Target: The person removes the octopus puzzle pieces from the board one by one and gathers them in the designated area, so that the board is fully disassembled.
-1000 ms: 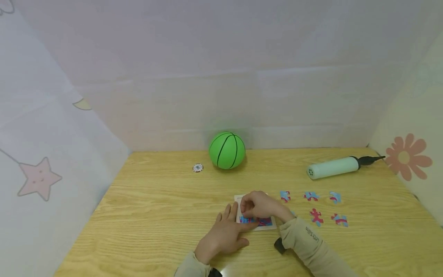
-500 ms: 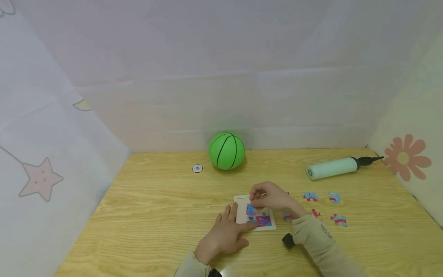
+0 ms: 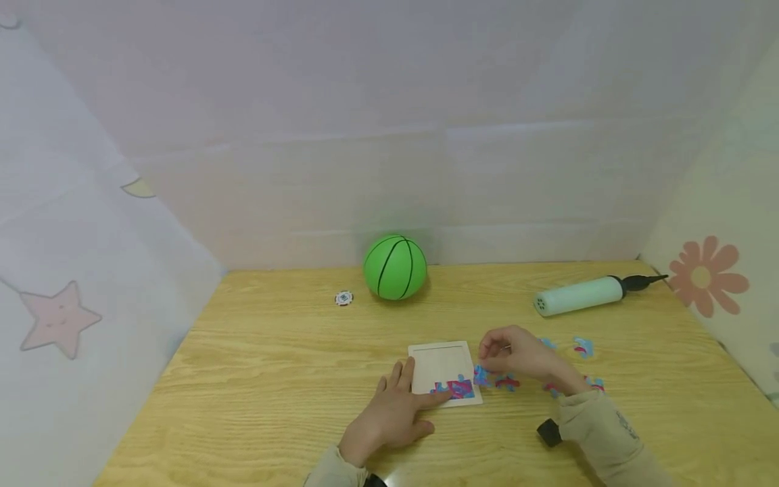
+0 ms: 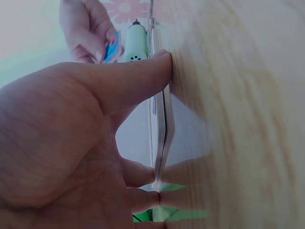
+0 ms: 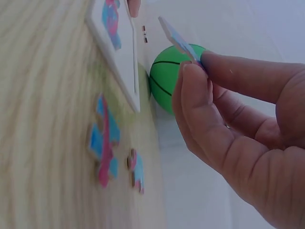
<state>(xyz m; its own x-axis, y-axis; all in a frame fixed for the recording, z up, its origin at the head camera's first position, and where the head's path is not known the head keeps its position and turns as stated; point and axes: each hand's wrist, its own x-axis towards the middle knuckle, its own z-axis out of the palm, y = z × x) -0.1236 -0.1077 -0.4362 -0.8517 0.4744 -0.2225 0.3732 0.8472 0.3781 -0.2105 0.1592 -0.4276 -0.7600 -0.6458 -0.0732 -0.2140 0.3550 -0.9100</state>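
Note:
My right hand (image 3: 517, 352) pinches a blue and pink puzzle piece (image 5: 177, 39) between thumb and fingers, raised just right of the puzzle frame. The pale wooden puzzle frame (image 3: 435, 365) lies flat, with joined blue and pink pieces (image 3: 460, 388) along its near right part. My left hand (image 3: 392, 409) rests with straight fingers on the frame's left and near edges; its thumb touches the table in the left wrist view. Beneath and beside my right hand lie loose puzzle pieces, one of them (image 5: 106, 140) close to the frame. The right forearm partly covers others.
A green ball (image 3: 395, 268) sits at the back of the wooden table (image 3: 274, 379), with a poker chip (image 3: 343, 298) to its left. At the back right lies a pale green hand pump (image 3: 578, 296). Another loose puzzle piece (image 3: 583, 347) is at the right.
My right hand has lifted a puzzle piece from the frame's left part and carried it right, past the frame's edge. The left hand stays in place on the frame.

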